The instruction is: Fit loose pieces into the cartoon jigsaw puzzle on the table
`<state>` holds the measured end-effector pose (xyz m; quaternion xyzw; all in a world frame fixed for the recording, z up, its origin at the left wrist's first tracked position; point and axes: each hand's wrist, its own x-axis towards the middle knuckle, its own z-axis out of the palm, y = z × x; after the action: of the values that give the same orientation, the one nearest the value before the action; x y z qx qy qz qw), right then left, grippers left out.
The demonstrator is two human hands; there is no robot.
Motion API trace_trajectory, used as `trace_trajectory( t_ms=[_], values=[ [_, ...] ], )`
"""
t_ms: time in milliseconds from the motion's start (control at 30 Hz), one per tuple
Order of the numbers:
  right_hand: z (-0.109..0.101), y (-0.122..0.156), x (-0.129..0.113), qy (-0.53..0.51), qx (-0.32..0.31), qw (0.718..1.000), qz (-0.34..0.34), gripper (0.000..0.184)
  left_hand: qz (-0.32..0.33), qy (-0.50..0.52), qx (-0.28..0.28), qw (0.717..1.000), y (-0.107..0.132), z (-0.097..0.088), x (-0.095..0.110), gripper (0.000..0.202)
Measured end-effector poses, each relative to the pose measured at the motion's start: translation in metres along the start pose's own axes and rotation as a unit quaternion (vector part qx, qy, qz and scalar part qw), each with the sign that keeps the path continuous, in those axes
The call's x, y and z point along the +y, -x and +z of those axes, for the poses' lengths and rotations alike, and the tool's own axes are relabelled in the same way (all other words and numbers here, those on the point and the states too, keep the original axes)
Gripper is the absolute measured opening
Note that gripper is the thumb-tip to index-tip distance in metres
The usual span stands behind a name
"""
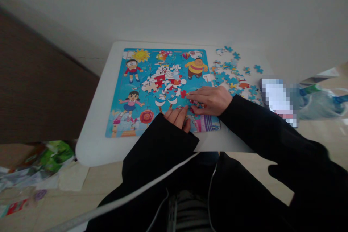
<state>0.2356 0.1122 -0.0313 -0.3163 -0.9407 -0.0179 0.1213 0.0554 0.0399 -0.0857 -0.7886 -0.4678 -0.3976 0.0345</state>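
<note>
White worktop carries a puzzle board; loose pieces lie right; left hand rests flat, right hand pinches a piece, grip nearly closed

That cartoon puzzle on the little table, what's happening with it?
A person in black sleeves is working on the cartoon jigsaw puzzle, which lies flat on a white table. The right hand presses on pieces near the puzzle's lower right; the left hand rests at its near edge. Loose pieces lie scattered to the right.
</note>
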Motion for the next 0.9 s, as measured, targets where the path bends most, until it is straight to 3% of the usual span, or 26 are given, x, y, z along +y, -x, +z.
trace_trajectory(
  t_ms=[400, 567, 700, 900],
  values=[
    [0.007, 0.003, -0.001, -0.069, 0.033, 0.996, 0.040, 0.030, 0.000, -0.009, -0.022, 1.000, -0.006, -0.008, 0.003, 0.031],
    [0.008, 0.006, 0.003, -0.112, 0.026, 0.991, 0.062, 0.028, 0.020, -0.030, -0.051, 0.998, -0.005, -0.008, 0.000, 0.029],
    [0.008, 0.006, 0.009, -0.152, 0.027, 0.986, 0.055, 0.025, 0.060, -0.036, -0.036, 0.997, -0.003, -0.004, -0.005, 0.030],
    [0.008, 0.004, 0.009, -0.181, 0.001, 0.981, 0.062, 0.020, 0.053, -0.047, -0.071, 0.995, 0.000, -0.003, -0.007, 0.032]
  ],
)
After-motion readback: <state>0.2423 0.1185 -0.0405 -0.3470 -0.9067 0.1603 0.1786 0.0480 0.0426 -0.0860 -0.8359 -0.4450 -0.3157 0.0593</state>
